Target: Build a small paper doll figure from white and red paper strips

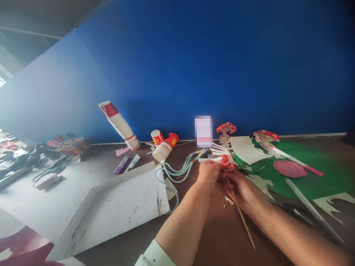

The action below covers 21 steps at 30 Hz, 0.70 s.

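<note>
My left hand [207, 173] and my right hand [242, 184] meet low over the brown table, fingers closed close together. Between them a small red-and-white paper piece [227, 160], like cut paper cup, shows above the fingertips. My left thumb and fingers pinch at it. A thin wooden stick [244, 222] slants down toward me from under my right fingers, which close round its upper part. Where stick and paper come together is hidden by the fingers. White paper scraps [229, 200] lie just below the hands.
At left stand a shallow white box [122, 210], a purple glue stick [121, 165] and a leaning paper cup stack [119, 125]. Pale cables [183, 173] loop beside my left forearm. Right are a green sheet [318, 155], a pink disc [290, 168], a marker [298, 160] and paper cutouts. A blue partition [222, 66] rises behind.
</note>
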{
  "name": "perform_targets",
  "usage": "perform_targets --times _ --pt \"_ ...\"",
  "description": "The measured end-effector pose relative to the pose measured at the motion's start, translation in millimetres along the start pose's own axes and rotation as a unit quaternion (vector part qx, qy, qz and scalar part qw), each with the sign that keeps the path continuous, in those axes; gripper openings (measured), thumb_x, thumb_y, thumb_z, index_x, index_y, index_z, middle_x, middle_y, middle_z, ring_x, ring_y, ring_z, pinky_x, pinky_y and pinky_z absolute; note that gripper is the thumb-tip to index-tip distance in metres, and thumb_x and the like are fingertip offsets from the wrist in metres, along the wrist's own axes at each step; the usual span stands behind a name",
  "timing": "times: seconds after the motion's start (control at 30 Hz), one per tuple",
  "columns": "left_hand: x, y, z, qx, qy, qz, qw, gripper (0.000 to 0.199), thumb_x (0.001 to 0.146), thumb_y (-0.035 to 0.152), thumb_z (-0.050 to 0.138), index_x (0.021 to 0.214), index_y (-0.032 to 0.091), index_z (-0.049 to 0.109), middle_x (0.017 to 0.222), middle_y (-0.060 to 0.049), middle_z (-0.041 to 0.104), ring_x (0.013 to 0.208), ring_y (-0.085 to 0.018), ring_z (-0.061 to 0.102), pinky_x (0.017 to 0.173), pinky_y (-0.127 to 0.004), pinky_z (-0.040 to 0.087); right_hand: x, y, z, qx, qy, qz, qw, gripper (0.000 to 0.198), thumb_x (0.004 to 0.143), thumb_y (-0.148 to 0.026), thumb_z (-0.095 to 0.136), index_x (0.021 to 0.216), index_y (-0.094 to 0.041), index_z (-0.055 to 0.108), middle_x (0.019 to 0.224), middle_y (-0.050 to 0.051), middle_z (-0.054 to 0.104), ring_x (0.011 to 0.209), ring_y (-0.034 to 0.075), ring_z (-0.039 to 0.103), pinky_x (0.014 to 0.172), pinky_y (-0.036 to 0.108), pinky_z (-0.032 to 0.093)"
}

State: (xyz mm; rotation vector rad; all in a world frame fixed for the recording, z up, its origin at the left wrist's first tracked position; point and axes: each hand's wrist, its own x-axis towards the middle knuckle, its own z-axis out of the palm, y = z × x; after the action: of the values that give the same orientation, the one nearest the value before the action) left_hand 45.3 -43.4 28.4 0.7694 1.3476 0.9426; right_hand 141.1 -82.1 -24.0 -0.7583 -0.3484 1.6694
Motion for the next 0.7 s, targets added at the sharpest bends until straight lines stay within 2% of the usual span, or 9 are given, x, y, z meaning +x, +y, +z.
perform_targets --times 0.1,0.23,0.4,0.7 --pt "1 -1 0 0.003 -0.004 0.004 1.0 0.024 0.073 0.013 0.072 0.061 0.017 0.052 0.047 0.002 0.052 0.038 -0.008 0.045 0.039 -0.019 0.027 -1 -2 2 -0.02 0.011 -0.014 1.0 0.022 0.062 -0.013 0.083 0.081 -0.019 0.075 0.069 -0.001 0.068 0.042 0.005 0.042 0.033 0.017 0.03" --pt "-3 3 -1 0.017 -0.018 -0.005 1.0 0.022 0.074 0.012 0.071 0.061 0.016 0.054 0.046 0.001 0.051 0.039 -0.008 0.045 0.04 -0.019 0.027 -4 -7 10 -0.04 0.016 -0.042 0.998 0.024 0.057 -0.011 0.082 0.079 -0.019 0.075 0.068 0.0 0.068 0.049 0.007 0.049 0.034 0.016 0.027" --pt "-4 8 -4 0.009 -0.038 0.013 0.999 0.028 0.081 0.021 0.068 0.057 0.014 0.055 0.047 0.001 0.05 0.037 -0.004 0.036 0.039 -0.019 0.024 -5 -11 11 -0.059 0.018 -0.054 0.997 0.016 0.062 -0.015 0.082 0.074 -0.023 0.075 0.07 0.0 0.068 0.055 0.01 0.051 0.034 0.018 0.026" --pt "-1 8 -8 0.033 -0.043 0.025 0.998 0.021 0.071 0.009 0.068 0.055 0.015 0.056 0.043 0.003 0.045 0.037 -0.004 0.032 0.041 -0.021 0.022 -10 -13 18 -0.057 0.025 -0.063 0.996 0.02 0.059 -0.016 0.085 0.074 -0.021 0.073 0.067 -0.002 0.066 0.054 0.009 0.051 0.033 0.017 0.027"
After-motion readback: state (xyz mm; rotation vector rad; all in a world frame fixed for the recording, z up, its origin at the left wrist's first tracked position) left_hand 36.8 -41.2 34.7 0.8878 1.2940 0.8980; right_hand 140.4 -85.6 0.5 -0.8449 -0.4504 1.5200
